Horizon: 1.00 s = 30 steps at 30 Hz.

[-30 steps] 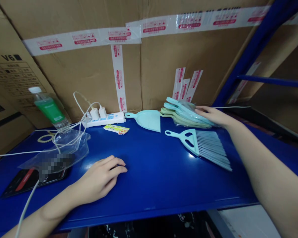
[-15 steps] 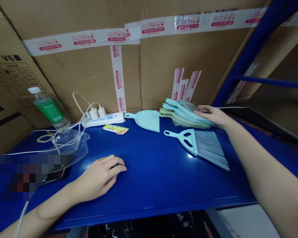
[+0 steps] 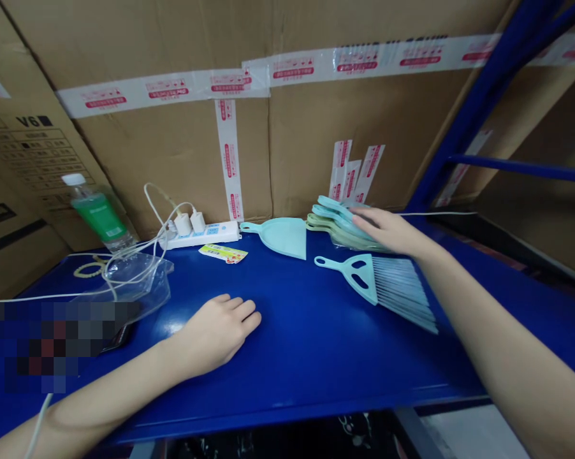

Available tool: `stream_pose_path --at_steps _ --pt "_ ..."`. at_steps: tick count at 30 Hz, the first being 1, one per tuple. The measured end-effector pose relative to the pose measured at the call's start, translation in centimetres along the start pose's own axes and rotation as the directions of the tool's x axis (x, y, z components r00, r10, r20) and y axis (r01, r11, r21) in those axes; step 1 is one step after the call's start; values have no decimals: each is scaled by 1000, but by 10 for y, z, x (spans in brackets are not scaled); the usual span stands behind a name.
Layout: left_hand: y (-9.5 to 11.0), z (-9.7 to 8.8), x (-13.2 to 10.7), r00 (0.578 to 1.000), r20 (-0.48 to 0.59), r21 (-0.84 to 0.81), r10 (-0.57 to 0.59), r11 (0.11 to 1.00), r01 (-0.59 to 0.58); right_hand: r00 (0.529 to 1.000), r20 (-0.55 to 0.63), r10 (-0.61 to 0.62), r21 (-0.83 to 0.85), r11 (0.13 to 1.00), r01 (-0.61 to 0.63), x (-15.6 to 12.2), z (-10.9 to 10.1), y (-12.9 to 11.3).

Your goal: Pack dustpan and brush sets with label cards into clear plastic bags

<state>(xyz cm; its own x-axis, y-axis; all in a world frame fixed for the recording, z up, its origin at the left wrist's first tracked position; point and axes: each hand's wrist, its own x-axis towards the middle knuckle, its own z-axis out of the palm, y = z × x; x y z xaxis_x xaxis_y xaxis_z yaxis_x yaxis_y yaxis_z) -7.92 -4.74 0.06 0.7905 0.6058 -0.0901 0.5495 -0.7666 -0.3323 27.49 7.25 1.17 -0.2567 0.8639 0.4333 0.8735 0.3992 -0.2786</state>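
Observation:
My left hand (image 3: 223, 333) rests on the blue tabletop with its fingers loosely curled in, and nothing shows in it. At the back right, my right hand (image 3: 387, 228) lies over a stack of plastic-wrapped dustpan-and-brush sets (image 3: 335, 220) in light blue and green, fingers stretched across the top. It hides the right part of the stack. In front of it, a light blue hand brush (image 3: 364, 278) lies with its grey bristles pointing right. To the left of the stack, a light blue dustpan (image 3: 285, 237) lies against the cardboard.
A white power strip (image 3: 206, 236) with chargers, white cables and a small yellow packet (image 3: 223, 253) sit at the back left. A green-labelled bottle (image 3: 99, 217) leans there by a clear plastic bag (image 3: 148, 280). Cardboard boxes (image 3: 173, 153) wall the back; a blue post (image 3: 473, 115) stands right.
My right hand has moved left from the stack's right edge onto its top. My left hand has shifted slightly right, its fingers more curled.

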Motion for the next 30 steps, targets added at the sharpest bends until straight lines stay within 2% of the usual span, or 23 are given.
stream_pose_path --at_steps 3,6,9,11,17,24,30 --pt "4 -5 8 998 50 11 -36 999 36 1000 -7 -24 -42 999 23 2 8 -11" --pt "6 -4 13 996 68 11 -65 998 64 999 -12 -50 -158 986 47 1 18 -13" --pt "7 2 14 996 27 6 -85 996 85 997 20 -73 -296 952 76 -1 23 -13" --pt "7 7 13 996 -13 -1 -89 996 89 996 32 -81 -329 940 87 -1 23 -14" --pt "7 11 11 995 -32 -2 -93 996 93 992 11 -127 -310 943 124 -3 16 -20" --pt "8 7 12 993 -9 -16 -113 993 113 994 10 -106 -227 968 106 -3 10 -21" --pt "3 3 27 993 -6 -21 -114 993 114 992 -3 -130 -219 968 126 -3 11 -20"
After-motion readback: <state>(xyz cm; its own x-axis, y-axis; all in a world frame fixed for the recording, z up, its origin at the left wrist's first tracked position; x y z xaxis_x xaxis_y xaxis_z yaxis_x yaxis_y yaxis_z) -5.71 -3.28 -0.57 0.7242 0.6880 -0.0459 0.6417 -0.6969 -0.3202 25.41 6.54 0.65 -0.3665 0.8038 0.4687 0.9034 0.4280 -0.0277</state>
